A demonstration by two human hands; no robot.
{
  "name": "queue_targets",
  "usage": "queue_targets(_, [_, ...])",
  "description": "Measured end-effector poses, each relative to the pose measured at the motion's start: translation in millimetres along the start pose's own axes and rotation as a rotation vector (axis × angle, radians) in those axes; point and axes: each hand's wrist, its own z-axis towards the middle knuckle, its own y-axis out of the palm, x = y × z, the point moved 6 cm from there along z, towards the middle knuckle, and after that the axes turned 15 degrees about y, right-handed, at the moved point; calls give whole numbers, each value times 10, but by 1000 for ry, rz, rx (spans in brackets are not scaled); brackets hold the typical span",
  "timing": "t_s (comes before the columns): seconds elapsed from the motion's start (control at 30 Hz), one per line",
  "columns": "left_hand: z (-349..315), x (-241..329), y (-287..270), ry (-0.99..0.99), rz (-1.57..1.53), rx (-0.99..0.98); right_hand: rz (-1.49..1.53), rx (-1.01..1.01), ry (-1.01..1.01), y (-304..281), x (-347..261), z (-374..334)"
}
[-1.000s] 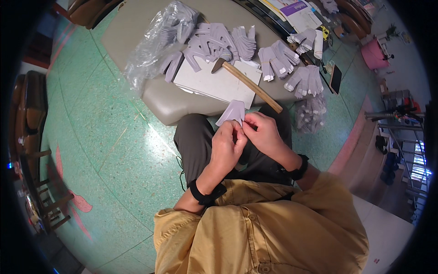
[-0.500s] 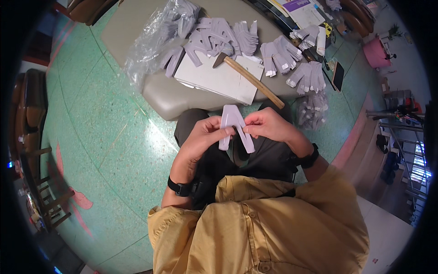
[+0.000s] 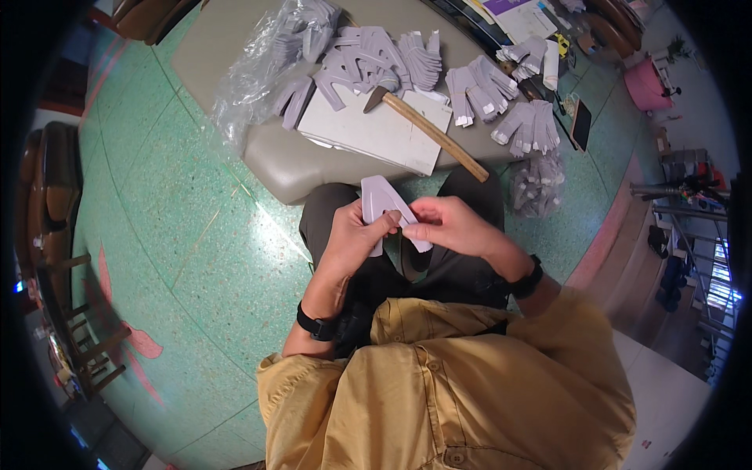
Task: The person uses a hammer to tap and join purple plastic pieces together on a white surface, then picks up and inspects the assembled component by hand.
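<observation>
Over my lap I hold a pale grey A-shaped cardboard piece (image 3: 381, 200) with both hands. My left hand (image 3: 352, 235) grips its left leg, fingers curled round it. Its right leg is pinched by my right hand (image 3: 448, 225) near the tip. A low beige table (image 3: 258, 145) in front of my knees carries a white board (image 3: 376, 133), a hammer (image 3: 427, 129) with a wooden handle lying across it, and several heaps of the same grey pieces (image 3: 368, 59).
A crumpled clear plastic bag (image 3: 254, 66) lies on the table's left part. More grey stacks (image 3: 517, 117) sit to the right, with a dark phone (image 3: 581, 124) and another plastic bag (image 3: 536, 188) on the green floor. A pink bucket (image 3: 646, 82) stands far right; wooden chairs (image 3: 47, 211) are at left.
The grey piece was small and folded between my hands; it has since come open into an A shape, and my hands have spread slightly to its two legs.
</observation>
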Motion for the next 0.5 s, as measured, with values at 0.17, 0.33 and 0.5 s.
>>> queue_targets(0.17, [-11,-92,-1,-32,-83,165,102,102,166,51,118,-57])
queue_targets(0.33, [-1,-121,35,-50,-270,126,198,111,242,11,224,-72])
queue_targets(0.5, [22,-76,52,-101,-316,58,246,107,288,21,238,-96])
